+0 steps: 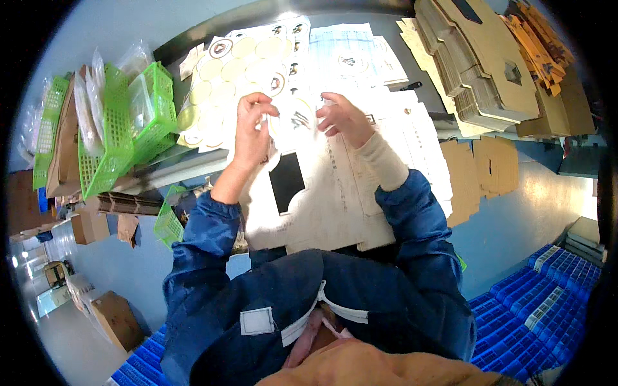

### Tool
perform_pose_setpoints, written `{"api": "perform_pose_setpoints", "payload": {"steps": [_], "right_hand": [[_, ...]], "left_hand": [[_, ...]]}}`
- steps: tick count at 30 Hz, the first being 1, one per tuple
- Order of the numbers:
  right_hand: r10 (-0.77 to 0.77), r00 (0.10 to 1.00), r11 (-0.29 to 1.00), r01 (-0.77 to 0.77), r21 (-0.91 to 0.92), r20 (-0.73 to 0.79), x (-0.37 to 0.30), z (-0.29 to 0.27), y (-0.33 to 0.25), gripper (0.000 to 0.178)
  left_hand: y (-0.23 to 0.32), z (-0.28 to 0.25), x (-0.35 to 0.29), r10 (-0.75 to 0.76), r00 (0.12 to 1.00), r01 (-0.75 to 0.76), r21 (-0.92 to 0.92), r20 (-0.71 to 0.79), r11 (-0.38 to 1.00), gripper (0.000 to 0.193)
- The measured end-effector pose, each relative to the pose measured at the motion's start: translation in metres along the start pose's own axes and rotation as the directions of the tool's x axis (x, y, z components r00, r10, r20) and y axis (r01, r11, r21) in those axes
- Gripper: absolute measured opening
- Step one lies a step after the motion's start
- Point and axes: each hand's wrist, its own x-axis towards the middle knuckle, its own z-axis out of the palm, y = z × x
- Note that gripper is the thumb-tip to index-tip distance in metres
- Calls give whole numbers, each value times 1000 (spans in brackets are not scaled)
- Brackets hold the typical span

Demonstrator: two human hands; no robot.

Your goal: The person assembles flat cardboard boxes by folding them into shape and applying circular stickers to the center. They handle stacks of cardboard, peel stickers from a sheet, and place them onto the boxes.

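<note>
My left hand [253,125] hovers over white flat box blanks [325,199], its fingers curled with thumb and forefinger drawn close. Facing it, my right hand [344,120] has bent fingers too, and a pale wrap covers its wrist. Between the hands is a pale patch with dark marks; glare hides whether it is a label held at its edges or print on the blank. The top blank has a cut-out that shows black. Just beyond my left hand lies a sheet of round labels [241,67], with many pale yellow circles and a few printed rounds.
Printed papers [341,58] and a dark pen-like object [411,86] lie farther back. Green baskets [151,106] with bagged goods stand left. Stacked brown cardboard blanks [479,64] and orange pieces [534,48] occupy the right. Blue stacked packs [534,309] stand behind me at right.
</note>
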Motion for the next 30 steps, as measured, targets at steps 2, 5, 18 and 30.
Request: {"api": "perform_pose_setpoints", "payload": {"steps": [2, 5, 18, 30], "right_hand": [[-120, 991, 987, 126, -99, 61, -24, 19, 2, 57], [-276, 959, 954, 281, -101, 55, -51, 38, 10, 60], [-675, 717, 261, 452, -853, 173, -113, 65, 6, 44], [-541, 818, 487, 493, -721, 194, -158, 88, 21, 13]], "left_hand": [[29, -2, -22, 29, 1000, -29, -23, -6, 999, 24], [49, 7, -57, -318, 946, 263, -439, -57, 859, 21], [92, 0, -120, -745, 601, 556, -821, 290, 129, 15], [122, -5, -164, -582, 760, 626, -567, 289, 536, 17]]}}
